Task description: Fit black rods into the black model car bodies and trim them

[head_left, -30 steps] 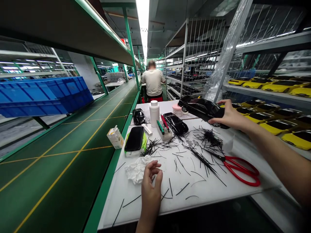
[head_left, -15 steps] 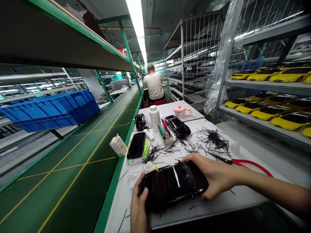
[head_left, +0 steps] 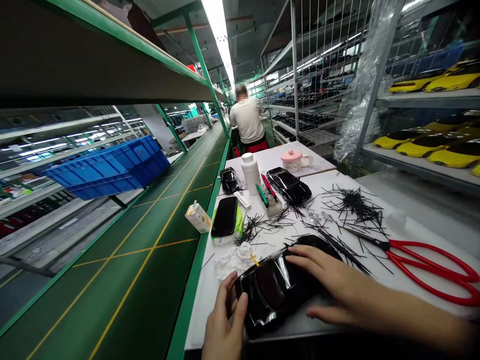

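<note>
A glossy black model car body (head_left: 268, 282) lies at a slant on the white table, close to me. My left hand (head_left: 227, 320) grips its left end, with the thumb on the near side and the fingers at the far corner. Over the car's right part lies my right hand (head_left: 333, 280), its fingers stretched across the top and the thumb held apart near the lower edge. A thin yellow strip (head_left: 255, 259) sticks up at the car's far edge. Crumpled white tissue (head_left: 234, 261) sits just beyond it. Red-handled scissors (head_left: 427, 265) rest to the right of my right hand.
Black thin strips (head_left: 358, 207) lie scattered over the table. Beyond are a phone (head_left: 225, 217), a white bottle (head_left: 250, 175), a pen holder (head_left: 273, 206), another black car (head_left: 289, 185) and a pink-lidded mug (head_left: 292, 160). A green conveyor (head_left: 150, 260) runs left. A person (head_left: 247, 122) sits ahead.
The car has turned, its left end coming nearer me. My right hand has loosened from its right end, with fingers now flatter on top. The view has shifted, showing more of the scissors.
</note>
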`<state>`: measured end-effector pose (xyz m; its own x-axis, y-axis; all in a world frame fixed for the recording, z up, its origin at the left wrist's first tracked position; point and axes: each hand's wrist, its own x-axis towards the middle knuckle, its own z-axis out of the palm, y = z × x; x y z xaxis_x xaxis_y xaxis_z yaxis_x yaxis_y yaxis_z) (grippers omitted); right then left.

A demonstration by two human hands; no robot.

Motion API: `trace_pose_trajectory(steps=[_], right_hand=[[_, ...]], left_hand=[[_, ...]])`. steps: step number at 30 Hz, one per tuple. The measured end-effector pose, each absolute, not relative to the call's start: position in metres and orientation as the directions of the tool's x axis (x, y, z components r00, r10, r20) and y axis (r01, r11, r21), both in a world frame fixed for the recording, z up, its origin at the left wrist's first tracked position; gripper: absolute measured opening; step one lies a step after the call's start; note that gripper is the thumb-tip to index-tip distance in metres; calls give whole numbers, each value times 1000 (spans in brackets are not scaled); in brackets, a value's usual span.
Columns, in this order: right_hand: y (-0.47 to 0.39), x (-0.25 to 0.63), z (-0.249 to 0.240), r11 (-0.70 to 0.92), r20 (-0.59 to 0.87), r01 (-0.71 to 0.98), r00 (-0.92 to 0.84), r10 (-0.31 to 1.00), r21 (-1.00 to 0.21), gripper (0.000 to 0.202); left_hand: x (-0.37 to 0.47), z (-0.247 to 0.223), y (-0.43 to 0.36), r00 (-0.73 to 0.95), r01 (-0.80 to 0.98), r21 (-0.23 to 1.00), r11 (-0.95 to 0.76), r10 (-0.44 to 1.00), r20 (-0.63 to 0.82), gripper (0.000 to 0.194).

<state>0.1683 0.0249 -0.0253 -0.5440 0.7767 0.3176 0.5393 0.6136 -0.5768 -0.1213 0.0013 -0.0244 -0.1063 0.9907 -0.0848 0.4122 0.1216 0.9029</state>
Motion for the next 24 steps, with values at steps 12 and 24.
trace_pose_trajectory(steps=[12,24], right_hand=[[6,176,-72,486,420,528,-250,872,-696,55],[11,190,-73,291,246,490,-155,957,-822,45]], left_hand=[[-56,33,85,322,775,585,-238,946,-41,34],[-30,19,154,649,694,600,-399,707,-281,33]])
